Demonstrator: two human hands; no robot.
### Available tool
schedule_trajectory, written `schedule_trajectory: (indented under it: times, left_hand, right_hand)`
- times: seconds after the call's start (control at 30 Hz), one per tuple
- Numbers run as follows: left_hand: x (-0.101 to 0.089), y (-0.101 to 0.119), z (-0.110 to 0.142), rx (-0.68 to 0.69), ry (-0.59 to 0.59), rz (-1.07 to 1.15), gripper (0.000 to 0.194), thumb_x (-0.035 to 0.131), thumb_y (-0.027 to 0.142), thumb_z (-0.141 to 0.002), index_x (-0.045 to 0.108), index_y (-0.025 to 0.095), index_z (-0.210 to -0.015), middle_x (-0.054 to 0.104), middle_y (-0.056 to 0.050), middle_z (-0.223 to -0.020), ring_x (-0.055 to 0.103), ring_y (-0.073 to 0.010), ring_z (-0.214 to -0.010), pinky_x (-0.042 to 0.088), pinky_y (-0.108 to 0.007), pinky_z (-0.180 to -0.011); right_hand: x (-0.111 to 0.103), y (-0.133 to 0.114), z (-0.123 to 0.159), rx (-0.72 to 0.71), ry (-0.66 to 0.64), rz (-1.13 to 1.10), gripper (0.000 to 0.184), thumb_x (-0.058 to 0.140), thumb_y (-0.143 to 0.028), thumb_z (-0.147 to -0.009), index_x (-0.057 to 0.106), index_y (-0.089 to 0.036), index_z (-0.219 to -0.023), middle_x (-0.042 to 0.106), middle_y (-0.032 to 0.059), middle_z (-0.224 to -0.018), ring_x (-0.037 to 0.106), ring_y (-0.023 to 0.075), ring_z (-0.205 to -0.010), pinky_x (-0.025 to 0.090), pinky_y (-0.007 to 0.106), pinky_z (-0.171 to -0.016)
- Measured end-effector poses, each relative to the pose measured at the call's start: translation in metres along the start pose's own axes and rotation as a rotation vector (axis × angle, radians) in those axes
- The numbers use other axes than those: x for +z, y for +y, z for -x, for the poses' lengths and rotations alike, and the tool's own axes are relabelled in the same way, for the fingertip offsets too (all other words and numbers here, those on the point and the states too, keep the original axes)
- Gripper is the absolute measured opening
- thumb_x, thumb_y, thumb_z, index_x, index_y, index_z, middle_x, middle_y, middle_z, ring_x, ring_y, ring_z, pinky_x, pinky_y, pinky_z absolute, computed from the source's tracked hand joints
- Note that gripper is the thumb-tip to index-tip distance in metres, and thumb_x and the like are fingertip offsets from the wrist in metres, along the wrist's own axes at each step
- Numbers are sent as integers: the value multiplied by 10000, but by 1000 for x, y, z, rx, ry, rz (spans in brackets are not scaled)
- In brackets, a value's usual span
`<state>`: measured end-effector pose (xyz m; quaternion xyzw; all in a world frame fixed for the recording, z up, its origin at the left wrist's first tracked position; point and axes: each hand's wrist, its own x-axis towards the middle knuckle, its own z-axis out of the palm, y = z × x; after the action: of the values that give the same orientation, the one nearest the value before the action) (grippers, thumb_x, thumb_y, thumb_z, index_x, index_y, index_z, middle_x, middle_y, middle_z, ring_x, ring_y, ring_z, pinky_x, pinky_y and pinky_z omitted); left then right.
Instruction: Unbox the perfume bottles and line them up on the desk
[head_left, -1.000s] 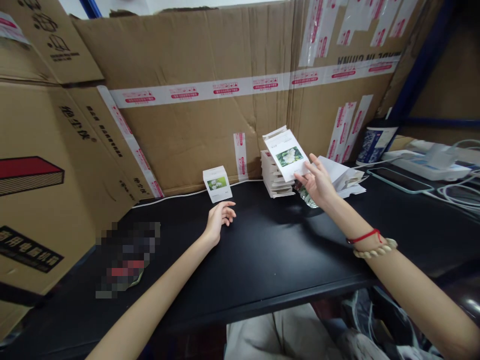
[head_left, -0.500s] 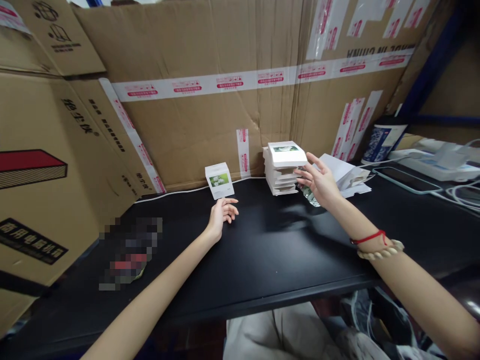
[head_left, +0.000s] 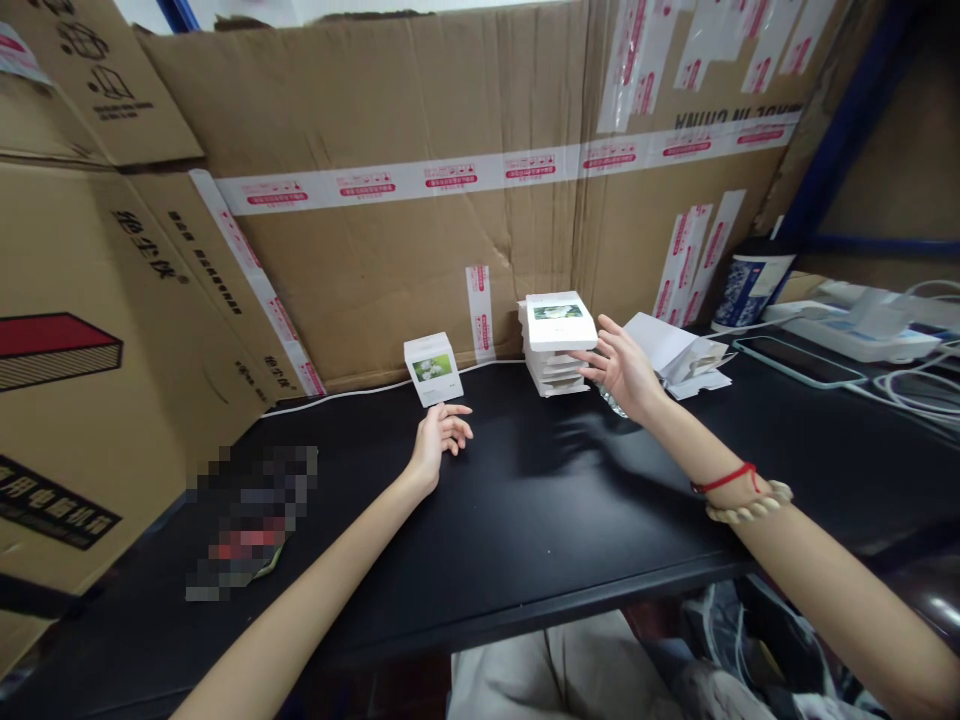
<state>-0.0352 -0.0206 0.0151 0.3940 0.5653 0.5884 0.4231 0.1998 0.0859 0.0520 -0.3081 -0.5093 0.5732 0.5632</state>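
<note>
My left hand (head_left: 440, 440) rests on the black table, fingers loosely bent and apart, with nothing in it. Just beyond its fingertips a small white packet with a green flower picture (head_left: 433, 370) leans upright against the cardboard. My right hand (head_left: 621, 368) is open beside a stack of similar white packets (head_left: 556, 372), its fingers spread. Its fingertips are close to the right side of the top packet (head_left: 561, 322), which tilts towards me; whether they touch I cannot tell. A shiny crumpled wrapper (head_left: 613, 402) is partly hidden below this hand.
Loose white folded papers (head_left: 679, 355) lie right of the stack. Farther right are a phone (head_left: 799, 362), a patterned cup (head_left: 752, 285), a white power strip (head_left: 862, 330) and cables. Cardboard (head_left: 375, 270) walls the back and left. A pixelated item (head_left: 251, 525) lies at left.
My right hand has moved slightly left, closer to the stack. The top packet sits lower at its front edge and a little farther left. My left hand stays in place; the camera view has shifted slightly.
</note>
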Motion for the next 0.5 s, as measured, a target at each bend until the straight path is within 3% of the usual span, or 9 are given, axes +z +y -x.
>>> schedule_trajectory:
  times: [0.13, 0.33, 0.5]
  left_hand:
    - [0, -1, -1, 3, -7, -5, 353, 335, 379, -748, 572, 118, -764, 554, -15, -492, 452, -92, -392, 288, -172, -375]
    - [-1, -1, -1, 5, -10, -14, 360, 337, 396, -749, 568, 121, -769, 553, -11, -494, 452, -91, -392, 293, -173, -379]
    - [-1, -2, -1, 9, -16, -17, 368, 330, 401, -755, 568, 121, -779, 552, -9, -489, 453, -91, -393, 298, -171, -379]
  right_hand:
    - [-2, 2, -3, -46, 9, 6, 601, 477, -439, -779, 258, -330, -1328, 486, 56, -1262, 551, 217, -1051, 554, 330, -671]
    - [-6, 2, -7, -124, 15, 21, 646, 446, -653, -734, 318, -350, -1290, 459, 70, -1275, 575, 229, -986, 563, 331, -629]
    - [-2, 2, -2, -156, 121, 31, 778, 622, -529, -663, 271, -346, -1333, 488, 56, -1238, 610, 193, -866, 559, 290, -597]
